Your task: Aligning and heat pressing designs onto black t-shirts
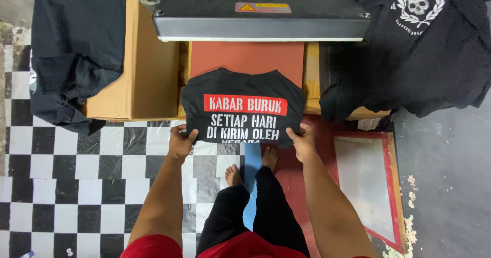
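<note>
While your left hand (181, 143) and right hand (303, 141) pinch its near corners, the black printed shirt (243, 109) lies widthwise across the red press pad (245, 56), collar pointing away from you.

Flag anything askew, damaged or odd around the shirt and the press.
Nothing looks damaged. Both hands, left and right, hold the printed shirt level over the red platen. Only untidiness stands out: black garments slump off a cardboard box at left, and another pile is heaped at right.
</note>
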